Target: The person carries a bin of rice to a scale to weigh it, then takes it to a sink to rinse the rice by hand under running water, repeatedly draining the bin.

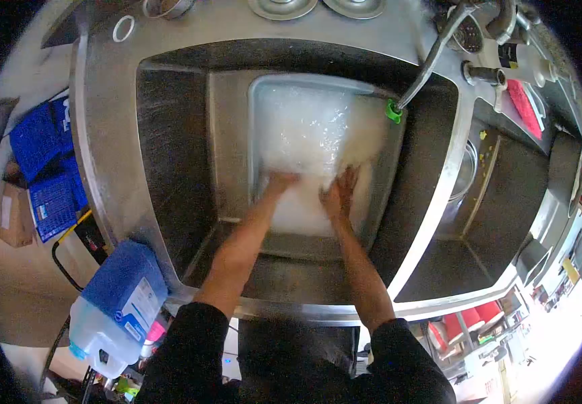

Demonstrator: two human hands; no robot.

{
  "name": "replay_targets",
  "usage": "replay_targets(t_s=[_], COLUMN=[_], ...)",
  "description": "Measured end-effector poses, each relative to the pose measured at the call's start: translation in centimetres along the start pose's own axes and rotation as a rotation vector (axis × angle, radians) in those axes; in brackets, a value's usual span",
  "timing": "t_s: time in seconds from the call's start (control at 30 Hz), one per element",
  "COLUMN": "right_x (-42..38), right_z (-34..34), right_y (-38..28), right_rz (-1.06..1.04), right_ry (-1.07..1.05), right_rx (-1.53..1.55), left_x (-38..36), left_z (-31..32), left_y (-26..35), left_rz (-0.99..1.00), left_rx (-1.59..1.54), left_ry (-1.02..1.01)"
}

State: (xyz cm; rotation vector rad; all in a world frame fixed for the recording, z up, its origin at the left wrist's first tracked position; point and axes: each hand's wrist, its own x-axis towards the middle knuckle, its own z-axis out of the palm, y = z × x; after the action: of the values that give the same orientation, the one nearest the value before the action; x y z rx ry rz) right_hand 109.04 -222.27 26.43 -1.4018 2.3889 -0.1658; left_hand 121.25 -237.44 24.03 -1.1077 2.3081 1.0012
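A grey plastic tub (253, 128) of cloudy, sudsy water (297, 124) sits inside the steel sink basin (176, 145). My left hand (283, 180) reaches into the suds at the tub's near left side; its fingers are hidden under the foam. To its right, my right hand (339, 194) is at the water's surface with fingers stretched forward and thumb apart, and no object shows in it. Whatever lies beneath the cloudy water cannot be made out. The green-tipped faucet spout (394, 111) hangs over the tub's far right corner.
Round metal lids (283, 8) and a white ring (123, 29) lie on the back ledge. A second basin (446, 269) on the right holds a round metal container (464, 172). A large jug of blue liquid (121, 303) stands at the near left.
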Motion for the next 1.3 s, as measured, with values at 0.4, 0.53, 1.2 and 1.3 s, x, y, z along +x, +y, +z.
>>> replay_targets(t_s=[0.4, 0.53, 1.2, 1.3], right_x=[13.1, 12.4, -9.5, -4.8], right_z=[-3.4, -4.3, -1.5, -5.7], right_y=[7.1, 8.4, -1.8, -0.8], right_rz=[0.089, 0.129, 0.475, 0.119], right_ry=[-0.48, -0.52, -0.121, 0.072], right_rx=[0.362, 0.537, 1.089, 0.907], left_x=[7.1, 2.6, -13.2, -12.2], left_z=[-8.0, -8.9, 2.1, -4.2], left_y=[0.9, 0.6, 10.1, 10.2], left_rz=[-0.122, -0.172, -0.328, -0.132], left_rx=[0.147, -0.163, -1.377, -1.148], left_ry=[-0.265, -0.363, 0.167, 0.264])
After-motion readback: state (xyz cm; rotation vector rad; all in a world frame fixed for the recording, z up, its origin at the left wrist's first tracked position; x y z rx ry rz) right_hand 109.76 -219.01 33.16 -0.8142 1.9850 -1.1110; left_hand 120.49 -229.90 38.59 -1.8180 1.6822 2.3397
